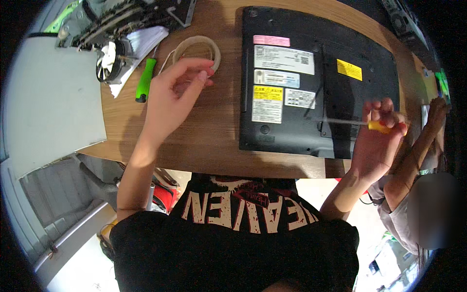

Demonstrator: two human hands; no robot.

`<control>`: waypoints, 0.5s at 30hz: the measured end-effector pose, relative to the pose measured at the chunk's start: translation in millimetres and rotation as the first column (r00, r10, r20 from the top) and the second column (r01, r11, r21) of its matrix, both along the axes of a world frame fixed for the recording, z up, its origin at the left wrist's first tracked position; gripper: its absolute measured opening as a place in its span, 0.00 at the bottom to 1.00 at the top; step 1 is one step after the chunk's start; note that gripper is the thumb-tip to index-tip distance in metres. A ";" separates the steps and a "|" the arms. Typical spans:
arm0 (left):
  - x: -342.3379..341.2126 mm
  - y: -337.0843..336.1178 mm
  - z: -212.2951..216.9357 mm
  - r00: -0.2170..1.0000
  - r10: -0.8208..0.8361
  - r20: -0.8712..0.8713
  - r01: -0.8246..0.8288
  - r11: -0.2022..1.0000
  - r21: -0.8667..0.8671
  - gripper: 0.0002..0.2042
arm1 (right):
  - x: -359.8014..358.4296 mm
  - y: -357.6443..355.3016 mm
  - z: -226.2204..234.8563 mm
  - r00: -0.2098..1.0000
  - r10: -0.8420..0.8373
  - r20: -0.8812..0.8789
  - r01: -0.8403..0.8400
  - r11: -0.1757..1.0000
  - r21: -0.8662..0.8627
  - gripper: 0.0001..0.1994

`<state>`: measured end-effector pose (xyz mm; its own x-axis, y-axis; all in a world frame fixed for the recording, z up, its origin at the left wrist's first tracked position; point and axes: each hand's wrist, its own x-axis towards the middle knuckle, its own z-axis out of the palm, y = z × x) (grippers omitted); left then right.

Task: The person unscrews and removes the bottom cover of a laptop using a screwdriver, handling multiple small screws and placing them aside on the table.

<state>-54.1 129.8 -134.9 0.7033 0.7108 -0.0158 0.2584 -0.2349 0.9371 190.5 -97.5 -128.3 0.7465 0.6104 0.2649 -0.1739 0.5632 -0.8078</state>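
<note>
Your right hand (377, 150) holds a yellow-handled screwdriver (378, 127) above the black laptop (335, 92) — your left hand (171, 100), fingers curled, grip unclear, is by the tape roll (217, 52) at left.

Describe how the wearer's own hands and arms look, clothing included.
The left hand and right hand wear no gloves, and no wristband shows. Both forearms are bare below short black sleeves of a shirt with large pale lettering and red marks.
</note>
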 end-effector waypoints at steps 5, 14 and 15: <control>-18.5 7.5 -11.9 0.990 0.048 0.133 -0.059 0.995 0.085 0.07 | -26.5 62.6 47.1 0.872 0.489 -0.015 -0.477 0.858 0.189 0.13; -42.8 7.7 -31.8 0.989 -0.053 0.138 0.009 0.954 0.300 0.05 | -50.2 150.0 60.0 0.654 0.731 0.195 -0.698 0.683 -0.215 0.19; -45.1 9.2 -33.1 0.988 -0.040 0.152 -0.005 0.959 0.283 0.05 | -50.6 153.7 59.8 0.637 0.752 0.170 -0.717 0.659 -0.226 0.19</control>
<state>-99.2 139.1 -168.0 0.6933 0.6582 0.2933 0.1095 -0.4985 0.8599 140.0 56.2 -68.5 -0.0370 0.9693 0.2431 -0.2868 0.2227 -0.9318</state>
